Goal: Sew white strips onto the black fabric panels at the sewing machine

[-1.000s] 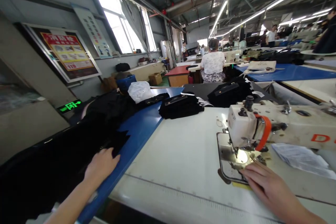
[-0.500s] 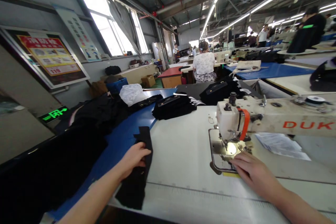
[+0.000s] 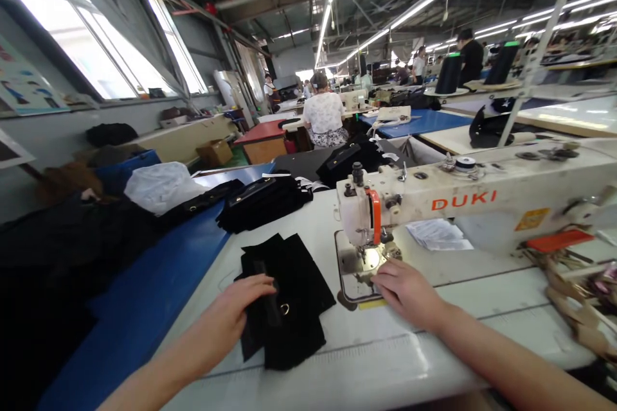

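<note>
A black fabric piece [image 3: 301, 327] with a small gold D-ring lies on the white sewing table, left of the needle plate [image 3: 354, 270]. My left hand [image 3: 241, 302] grips a narrow black strip on its left part, thumb and fingers closed. At the right edge of the needle plate rests my right hand [image 3: 409, 289], its fingertips pinched together; whatever is between them is hidden or too small to make out. Above that hand stands the head of a white sewing machine [image 3: 359, 212] with an orange lever, its lamp lighting the needle area.
Stacked black pieces [image 3: 265, 202] with white tags lie at the table's back. A blue tabletop [image 3: 139, 282] runs along the left, bearing dark fabric and a white plastic bag [image 3: 161, 186]. White paper slips [image 3: 438, 234] lie under the machine arm. A seated person [image 3: 322, 112] is ahead.
My left hand has brought the black fabric rightward onto the white table, where it now lies spread out flatter. My right hand stays by the needle plate. The view has turned right.
</note>
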A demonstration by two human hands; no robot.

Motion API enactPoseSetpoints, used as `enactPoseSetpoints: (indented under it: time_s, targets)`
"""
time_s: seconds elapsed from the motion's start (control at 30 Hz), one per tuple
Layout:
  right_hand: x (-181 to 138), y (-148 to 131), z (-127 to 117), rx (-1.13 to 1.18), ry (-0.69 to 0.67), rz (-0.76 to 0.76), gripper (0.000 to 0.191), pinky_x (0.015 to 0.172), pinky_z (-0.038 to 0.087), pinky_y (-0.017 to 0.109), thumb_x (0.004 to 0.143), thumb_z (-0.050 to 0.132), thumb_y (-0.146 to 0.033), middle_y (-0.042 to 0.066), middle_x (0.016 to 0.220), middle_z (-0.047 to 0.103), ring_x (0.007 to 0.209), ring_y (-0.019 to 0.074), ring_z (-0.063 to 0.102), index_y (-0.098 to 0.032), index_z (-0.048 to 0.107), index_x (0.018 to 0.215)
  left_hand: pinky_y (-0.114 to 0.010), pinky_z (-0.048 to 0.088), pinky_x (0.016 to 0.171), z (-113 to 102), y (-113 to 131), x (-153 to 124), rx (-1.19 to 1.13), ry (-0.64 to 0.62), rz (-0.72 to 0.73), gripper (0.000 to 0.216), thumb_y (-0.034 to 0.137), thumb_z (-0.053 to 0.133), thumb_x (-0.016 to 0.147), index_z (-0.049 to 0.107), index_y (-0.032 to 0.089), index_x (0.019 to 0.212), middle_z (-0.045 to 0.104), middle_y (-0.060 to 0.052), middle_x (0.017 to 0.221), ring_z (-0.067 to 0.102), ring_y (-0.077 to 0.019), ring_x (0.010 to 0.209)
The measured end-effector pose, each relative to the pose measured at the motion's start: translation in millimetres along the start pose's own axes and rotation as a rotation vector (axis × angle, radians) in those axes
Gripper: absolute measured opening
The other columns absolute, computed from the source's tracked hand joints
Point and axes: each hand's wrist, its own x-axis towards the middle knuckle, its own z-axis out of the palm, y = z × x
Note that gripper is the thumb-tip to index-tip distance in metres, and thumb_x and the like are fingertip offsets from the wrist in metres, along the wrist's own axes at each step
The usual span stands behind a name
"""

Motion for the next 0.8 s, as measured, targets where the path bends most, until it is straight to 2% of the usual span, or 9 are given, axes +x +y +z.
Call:
enactPoseSetpoints:
  time_s: [0.1, 0.2, 0.27, 0.33, 0.43, 0.5, 0.67, 0.73, 0.8]
  targets:
    - [0.2, -0.1, 0.6, 0.012, -0.013, -0.009, 0.021, 0.077, 0.046, 0.033, 0.092, 0.048, -0.013, 0.007, 0.085, 0.066, 0.084, 0.0204, 0.056, -0.016, 0.069, 0.092, -0.057, 0.029, 0.111, 1.3, -16.7, -6.7, 0.301, -0.053, 0.162, 0.061, -0.002, 0.041, 0.064, 0.069, 0.028, 0.109, 0.062, -0.004, 0.132, 0.045, -0.0267, 0.133]
    - [0.4, -0.4, 0.4, 0.009, -0.021, -0.009, 0.021, 0.078, 0.046, 0.033, 0.093, 0.048, -0.014, 0.007, 0.086, 0.066, 0.084, 0.0208, 0.056, -0.016, 0.069, 0.092, -0.052, 0.033, 0.111, -2.5, -17.3, 6.0, 0.343, -0.077, 0.252, 0.054, -0.004, 0.039, 0.067, 0.07, 0.025, 0.102, 0.07, -0.005, 0.118, 0.056, -0.0234, 0.123]
    - [0.4, -0.5, -0.3, 0.002, -0.015, -0.005, 0.021, 0.077, 0.046, 0.033, 0.093, 0.048, -0.015, 0.007, 0.084, 0.065, 0.084, 0.0206, 0.055, -0.016, 0.069, 0.091, -0.047, 0.04, 0.106, -12.5, -13.1, 18.9, 0.337, -0.026, 0.231, 0.047, -0.003, 0.039, 0.07, 0.069, 0.023, 0.095, 0.073, -0.005, 0.104, 0.065, -0.0223, 0.108]
    - [0.4, -0.4, -1.1, -0.007, -0.002, -0.001, 0.022, 0.076, 0.046, 0.032, 0.093, 0.048, -0.015, 0.007, 0.082, 0.065, 0.082, 0.0202, 0.055, -0.017, 0.069, 0.089, -0.044, 0.049, 0.094, -24.9, -7.8, 28.4, 0.378, 0.065, 0.15, 0.036, 0.003, 0.043, 0.073, 0.067, 0.02, 0.092, 0.073, -0.007, 0.095, 0.068, -0.0249, 0.095]
    - [0.8, 0.2, -1.6, -0.022, 0.0, -0.001, 0.021, 0.075, 0.045, 0.031, 0.093, 0.048, -0.014, 0.007, 0.081, 0.064, 0.081, 0.0198, 0.055, -0.017, 0.068, 0.087, -0.044, 0.052, 0.086, -30.8, 3.7, 28.4, 0.483, 0.175, 0.099, 0.026, 0.011, 0.049, 0.075, 0.066, 0.016, 0.094, 0.07, -0.013, 0.098, 0.066, -0.03, 0.094]
    - [1.3, 0.5, -1.4, -0.031, -0.011, 0.001, 0.02, 0.075, 0.045, 0.031, 0.092, 0.049, -0.013, 0.006, 0.081, 0.064, 0.082, 0.0198, 0.055, -0.017, 0.068, 0.086, -0.045, 0.051, 0.088, -17.4, 15.9, 19.1, 0.528, 0.179, 0.12, 0.031, 0.008, 0.048, 0.074, 0.067, 0.016, 0.098, 0.069, -0.014, 0.103, 0.064, -0.0306, 0.099]
    - [2.4, 0.3, -1.6, -0.044, -0.019, 0.0, 0.02, 0.075, 0.045, 0.03, 0.092, 0.05, -0.013, 0.006, 0.081, 0.064, 0.081, 0.0193, 0.055, -0.017, 0.068, 0.084, -0.04, 0.054, 0.087, 45.4, 53.6, -13.8, 0.466, 0.008, 0.153, 0.045, -0.001, 0.049, 0.066, 0.068, 0.016, 0.103, 0.069, -0.012, 0.111, 0.066, -0.0276, 0.099]
    - [2.7, 0.3, -2.4, -0.047, -0.021, -0.006, 0.02, 0.075, 0.046, 0.03, 0.092, 0.05, -0.013, 0.006, 0.081, 0.064, 0.081, 0.0191, 0.055, -0.017, 0.068, 0.085, -0.041, 0.054, 0.089, 55.8, 61.7, -22.0, 0.365, -0.003, 0.187, 0.036, 0.009, 0.058, 0.072, 0.068, 0.019, 0.105, 0.067, -0.011, 0.115, 0.065, -0.0278, 0.102]
    - [3.2, 0.4, -3.0, -0.047, -0.018, -0.01, 0.019, 0.075, 0.046, 0.03, 0.092, 0.05, -0.013, 0.006, 0.081, 0.064, 0.082, 0.0192, 0.055, -0.017, 0.068, 0.086, -0.041, 0.054, 0.09, 53.8, 63.9, -23.7, 0.261, 0.014, 0.229, 0.028, 0.032, 0.063, 0.08, 0.067, 0.023, 0.106, 0.067, -0.009, 0.116, 0.065, -0.0272, 0.103]
